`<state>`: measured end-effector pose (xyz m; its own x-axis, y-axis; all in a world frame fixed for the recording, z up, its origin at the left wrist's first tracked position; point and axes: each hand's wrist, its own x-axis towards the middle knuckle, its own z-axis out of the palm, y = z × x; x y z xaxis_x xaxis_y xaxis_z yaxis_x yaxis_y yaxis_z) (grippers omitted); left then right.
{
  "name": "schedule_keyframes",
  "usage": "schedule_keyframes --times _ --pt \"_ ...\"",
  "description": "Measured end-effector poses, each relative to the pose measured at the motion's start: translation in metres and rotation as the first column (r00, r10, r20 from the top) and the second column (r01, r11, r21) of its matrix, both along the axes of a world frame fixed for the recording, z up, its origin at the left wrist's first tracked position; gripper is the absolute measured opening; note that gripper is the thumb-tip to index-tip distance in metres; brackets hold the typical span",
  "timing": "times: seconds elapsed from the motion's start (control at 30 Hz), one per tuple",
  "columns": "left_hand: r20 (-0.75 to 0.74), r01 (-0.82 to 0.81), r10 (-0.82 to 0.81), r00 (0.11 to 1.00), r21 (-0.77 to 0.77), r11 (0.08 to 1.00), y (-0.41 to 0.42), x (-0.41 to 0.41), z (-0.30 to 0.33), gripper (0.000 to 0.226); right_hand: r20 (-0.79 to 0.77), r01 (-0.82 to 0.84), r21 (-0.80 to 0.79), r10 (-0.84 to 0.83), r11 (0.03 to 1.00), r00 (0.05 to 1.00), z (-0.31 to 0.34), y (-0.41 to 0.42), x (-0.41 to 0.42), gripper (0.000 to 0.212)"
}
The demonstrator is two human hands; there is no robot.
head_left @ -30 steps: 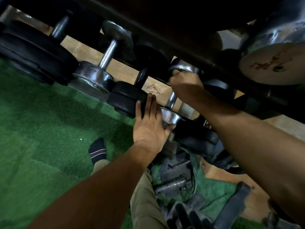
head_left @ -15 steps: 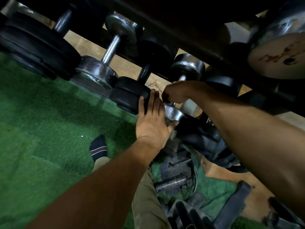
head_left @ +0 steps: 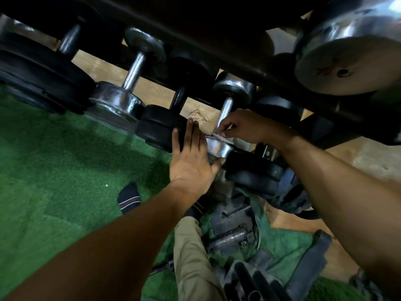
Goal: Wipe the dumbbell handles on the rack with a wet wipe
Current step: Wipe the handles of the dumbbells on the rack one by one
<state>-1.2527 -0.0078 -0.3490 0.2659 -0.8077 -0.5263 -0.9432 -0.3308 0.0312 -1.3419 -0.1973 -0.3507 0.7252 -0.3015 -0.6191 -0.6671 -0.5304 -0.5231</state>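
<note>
We note the right hand (head_left: 245, 127) at centre frame, fingers curled and pinching a pale wet wipe (head_left: 221, 135) against the lower end of a chrome dumbbell's handle (head_left: 225, 110). We see the left hand (head_left: 191, 157) just left of it, fingers straight and together, flat against the near chrome head (head_left: 219, 147) and touching the neighbouring black dumbbell (head_left: 160, 127). The dumbbells sit in a row on the dark rack (head_left: 217, 40) crossing the upper frame. We log green turf (head_left: 54, 170) at lower left and a socked foot (head_left: 129, 199) below the left hand.
</note>
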Motion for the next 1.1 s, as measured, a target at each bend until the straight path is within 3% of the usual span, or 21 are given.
schedule_keyframes --times 0.23,0.4,0.53,0.67,0.83,0.93,1.0,1.1 --pt "-0.066 0.036 -0.037 0.997 -0.015 0.999 0.001 0.003 0.017 0.099 0.129 0.137 -0.179 -0.115 0.974 0.985 0.016 -0.01 -0.074 0.013" --pt "-0.136 0.153 -0.159 0.978 -0.053 0.987 0.0 -0.036 0.032 0.099 0.172 0.237 -0.114 -0.216 0.965 0.961 0.023 -0.009 -0.118 0.012" --pt "-0.204 0.158 -0.172 0.964 -0.083 0.984 -0.016 -0.073 0.03 0.102 0.16 0.091 -0.128 -0.07 0.988 0.985 0.015 -0.001 -0.131 0.016" --pt "-0.182 0.141 -0.132 0.974 0.04 0.989 -0.032 -0.093 0.025 0.11 0.091 0.009 -0.119 0.002 0.993 0.996 0.009 -0.002 -0.128 0.017" --pt "-0.185 0.125 -0.112 0.976 0.062 0.99 -0.036 -0.091 0.027 0.112 0.043 0.067 -0.365 -0.056 0.929 0.998 0.009 0.002 -0.121 0.013" --pt "-0.196 0.133 -0.11 0.974 0.106 0.985 -0.039 -0.091 0.027 0.114 -0.016 0.035 -0.608 -0.057 0.793 0.998 0.007 0.015 -0.117 0.021" --pt "-0.183 0.138 -0.117 0.976 0.106 0.985 -0.039 -0.092 0.027 0.113 0.001 -0.015 -0.586 0.019 0.81 1.0 0.006 0.021 -0.119 0.021" --pt "-0.183 0.141 -0.121 0.976 0.1 0.985 -0.038 -0.091 0.027 0.112 0.049 -0.027 -0.341 0.047 0.94 0.998 0.007 0.013 -0.125 0.02"
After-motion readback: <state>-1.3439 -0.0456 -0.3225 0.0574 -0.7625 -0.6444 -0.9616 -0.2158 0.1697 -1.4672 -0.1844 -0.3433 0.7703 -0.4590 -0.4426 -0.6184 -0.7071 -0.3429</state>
